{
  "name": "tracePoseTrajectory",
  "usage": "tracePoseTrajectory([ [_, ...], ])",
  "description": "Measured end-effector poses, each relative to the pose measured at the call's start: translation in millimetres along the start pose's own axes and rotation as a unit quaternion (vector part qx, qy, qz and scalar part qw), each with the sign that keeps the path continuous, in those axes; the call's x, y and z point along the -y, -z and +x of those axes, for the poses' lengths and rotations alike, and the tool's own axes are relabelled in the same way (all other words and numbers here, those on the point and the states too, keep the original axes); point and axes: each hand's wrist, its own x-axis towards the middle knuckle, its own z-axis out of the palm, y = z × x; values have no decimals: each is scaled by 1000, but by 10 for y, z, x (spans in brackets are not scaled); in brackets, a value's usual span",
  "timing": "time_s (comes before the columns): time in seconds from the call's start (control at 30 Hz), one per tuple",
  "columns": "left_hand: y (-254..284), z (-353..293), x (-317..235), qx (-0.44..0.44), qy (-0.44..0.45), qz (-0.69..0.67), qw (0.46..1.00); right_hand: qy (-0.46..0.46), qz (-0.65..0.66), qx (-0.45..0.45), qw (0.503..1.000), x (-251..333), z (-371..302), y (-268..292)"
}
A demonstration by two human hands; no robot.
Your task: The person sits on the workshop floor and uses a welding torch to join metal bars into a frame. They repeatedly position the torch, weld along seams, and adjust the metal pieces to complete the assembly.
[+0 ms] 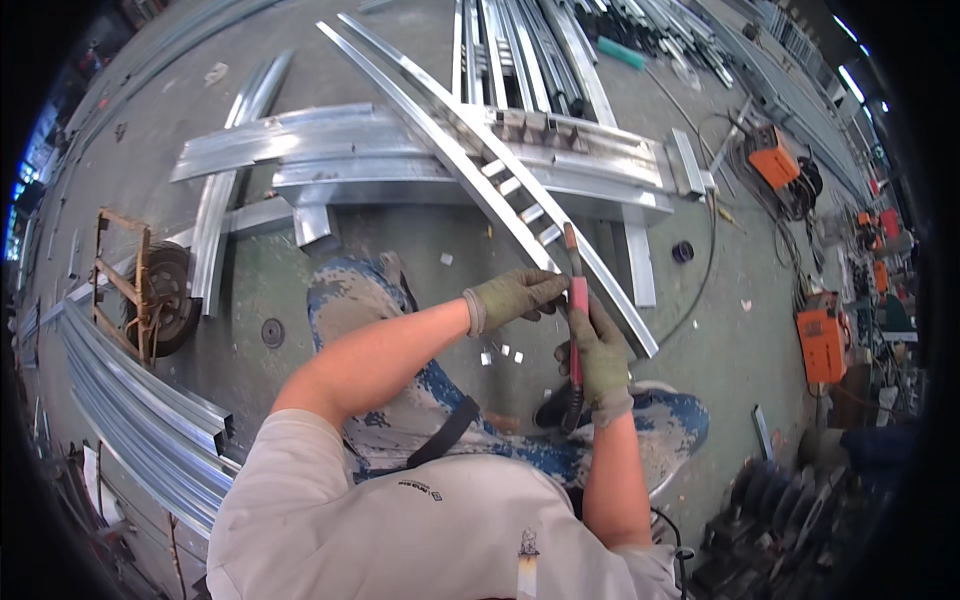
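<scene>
My right hand (602, 352), in an olive work glove, is wrapped round a welding torch (579, 295) with a red handle and a copper-coloured nozzle. The nozzle points up and away, and a dark cable hangs from the lower end. Beside the handle is my left hand (515, 299), gloved alike, its fingers pressed together at the torch. Whatever they pinch is hidden. Just beyond both hands lies a ladder-like steel frame (612, 295): two long tubes with short crosspieces between them. It slants across a support of wide galvanized beams (330, 150).
Orange box-shaped machines (773, 157) with cables stand on the right. A wheeled cart (165, 300) and stacked steel channels (150, 420) are on the left. Small metal pieces (487, 357) lie by my legs, and a dark roll (683, 251) sits right of the frame.
</scene>
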Motion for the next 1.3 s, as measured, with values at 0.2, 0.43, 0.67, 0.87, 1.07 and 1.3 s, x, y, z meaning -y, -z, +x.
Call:
tracePoseTrajectory([
  [0.2,-153,-4,43,-31,-39,40,998,-42,0,-17,999,4,-5,-81],
  [0.43,-199,44,76,-64,-78,23,995,-85,-16,-23,996,60,79,-216],
  [0.67,-218,49,-2,-83,-79,38,993,-85,-31,-31,995,40,137,-196],
  [0.87,-252,90,13,-94,-85,56,990,-94,-18,-50,994,42,150,-168],
  [1.07,-285,102,-17,-106,-88,57,989,-113,28,-44,992,143,150,-149],
  [1.3,-279,140,-19,-97,-76,68,990,-127,37,-42,990,159,169,-130],
])
